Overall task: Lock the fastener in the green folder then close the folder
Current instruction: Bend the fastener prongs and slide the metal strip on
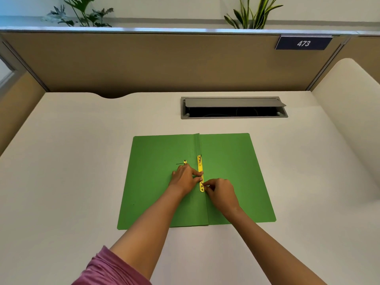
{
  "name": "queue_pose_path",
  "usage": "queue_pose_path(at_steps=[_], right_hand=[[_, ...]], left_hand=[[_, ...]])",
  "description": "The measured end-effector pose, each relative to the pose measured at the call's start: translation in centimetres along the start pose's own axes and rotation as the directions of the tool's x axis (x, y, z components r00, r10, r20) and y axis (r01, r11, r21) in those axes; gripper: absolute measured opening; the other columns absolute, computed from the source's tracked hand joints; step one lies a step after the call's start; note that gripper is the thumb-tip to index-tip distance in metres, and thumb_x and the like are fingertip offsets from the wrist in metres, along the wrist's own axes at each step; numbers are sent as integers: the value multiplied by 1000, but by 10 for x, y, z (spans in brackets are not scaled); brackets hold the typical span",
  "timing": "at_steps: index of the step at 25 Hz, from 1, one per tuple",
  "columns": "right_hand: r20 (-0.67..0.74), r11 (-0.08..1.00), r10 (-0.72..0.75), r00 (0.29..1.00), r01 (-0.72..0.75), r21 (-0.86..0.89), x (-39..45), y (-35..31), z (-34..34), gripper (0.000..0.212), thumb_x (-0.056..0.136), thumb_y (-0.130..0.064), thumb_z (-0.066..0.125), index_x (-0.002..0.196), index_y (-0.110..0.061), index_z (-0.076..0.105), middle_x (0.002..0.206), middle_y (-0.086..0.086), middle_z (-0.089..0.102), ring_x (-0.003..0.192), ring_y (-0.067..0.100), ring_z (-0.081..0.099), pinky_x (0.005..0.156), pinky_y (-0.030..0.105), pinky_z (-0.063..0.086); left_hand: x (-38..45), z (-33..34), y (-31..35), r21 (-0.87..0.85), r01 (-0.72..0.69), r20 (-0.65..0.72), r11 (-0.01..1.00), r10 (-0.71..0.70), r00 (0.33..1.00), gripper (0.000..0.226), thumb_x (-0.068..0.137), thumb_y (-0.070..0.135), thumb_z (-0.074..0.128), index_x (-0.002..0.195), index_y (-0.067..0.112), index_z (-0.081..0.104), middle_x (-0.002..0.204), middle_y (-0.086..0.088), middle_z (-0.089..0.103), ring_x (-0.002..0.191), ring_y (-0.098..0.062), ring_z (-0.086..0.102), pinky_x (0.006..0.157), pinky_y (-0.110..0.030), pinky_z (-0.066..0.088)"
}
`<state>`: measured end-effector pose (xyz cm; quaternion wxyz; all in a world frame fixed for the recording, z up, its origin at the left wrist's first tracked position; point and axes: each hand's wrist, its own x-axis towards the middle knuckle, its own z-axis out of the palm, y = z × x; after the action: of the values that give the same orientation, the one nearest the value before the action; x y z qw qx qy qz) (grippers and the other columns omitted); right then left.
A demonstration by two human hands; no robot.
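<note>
A green folder (230, 171) lies open and flat on the white desk. A yellow fastener strip (199, 164) runs along its centre fold. My left hand (185, 177) rests on the left leaf, fingertips pressing the strip's middle. My right hand (221, 192) pinches a small part at the strip's near end. A small loose metal piece (184, 162) with a thin prong lies on the left leaf just beyond my left hand.
A grey cable hatch (234, 108) with its lid raised is set into the desk (72, 161) beyond the folder. Tan partition walls (144, 62) enclose the desk at the back and sides, with a "473" sign (303, 43) at upper right.
</note>
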<state>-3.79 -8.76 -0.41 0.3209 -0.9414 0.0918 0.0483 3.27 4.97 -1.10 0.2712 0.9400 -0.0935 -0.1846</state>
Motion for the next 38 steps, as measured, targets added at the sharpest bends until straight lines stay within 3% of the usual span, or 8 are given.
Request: queue_pose_path(at_steps=[6, 15, 20, 24, 27, 30, 35, 38], right_hand=[[35, 938, -119, 992, 124, -323, -10, -13, 12, 26, 92, -4, 41, 94, -4, 67, 94, 18, 66, 83, 40, 63, 58, 39, 32], [61, 958, 126, 990, -105, -266, -11, -54, 9, 28, 92, 5, 38, 108, -2, 60, 110, 20, 64, 106, 38, 59, 82, 44, 45], [95, 924, 69, 993, -27, -382, -19, -55, 29, 33, 95, 7, 33, 117, -1, 57, 115, 18, 62, 106, 29, 61, 81, 37, 49], [30, 876, -95, 995, 98, -472, -35, -51, 38, 11, 62, 5, 74, 72, 1, 71, 70, 14, 64, 59, 19, 63, 44, 25, 49], [141, 809, -129, 982, 186, -558, -39, -32, 40, 11, 55, 2, 60, 46, -4, 64, 48, 5, 53, 38, 13, 51, 30, 20, 36], [85, 705, -343, 936, 316, -635, -38, -11, 40, 35, 67, 2, 38, 55, -9, 68, 53, 2, 54, 44, 14, 51, 35, 24, 38], [106, 683, -549, 829, 518, -515, -34, 30, 20, 21, 78, -6, 64, 98, -7, 68, 77, 2, 59, 63, 17, 57, 51, 28, 51], [117, 702, -580, 806, 568, -430, -28, 40, 14, 17, 83, -11, 66, 99, -7, 65, 80, 4, 59, 69, 21, 58, 55, 33, 54]], left_hand=[[4, -2, 5, 21, 30, 10, 999, -30, 999, 30, 86, 35, 72, 115, 30, 74, 126, -5, 68, 125, -28, 55, 96, -43, 47], [2, -2, 7, 128, 36, 27, 991, -40, 999, 32, 93, 46, 61, 117, 30, 73, 127, -9, 61, 123, -30, 54, 93, -44, 46], [2, -5, 11, 137, 48, 35, 989, -53, 998, 29, 90, 42, 66, 115, 31, 74, 124, -8, 65, 120, -28, 57, 91, -43, 49], [1, -6, 13, 129, 57, 26, 990, -60, 998, 27, 88, 42, 68, 112, 32, 75, 120, -2, 68, 118, -24, 58, 87, -40, 50], [1, -8, 13, 153, 49, 24, 987, -53, 998, 28, 88, 42, 68, 114, 32, 75, 121, 0, 68, 119, -22, 57, 87, -38, 51], [0, -11, 15, 180, 33, 15, 983, -37, 999, 28, 88, 41, 69, 114, 32, 75, 122, 0, 68, 119, -22, 57, 87, -37, 50], [0, -14, 20, 238, 28, 24, 971, -35, 999, 30, 88, 42, 68, 115, 31, 74, 121, -2, 67, 119, -23, 57, 86, -39, 49], [0, -15, 21, 226, 39, 20, 973, -44, 999, 30, 87, 43, 69, 115, 32, 74, 120, -2, 68, 119, -22, 57, 85, -38, 48]])
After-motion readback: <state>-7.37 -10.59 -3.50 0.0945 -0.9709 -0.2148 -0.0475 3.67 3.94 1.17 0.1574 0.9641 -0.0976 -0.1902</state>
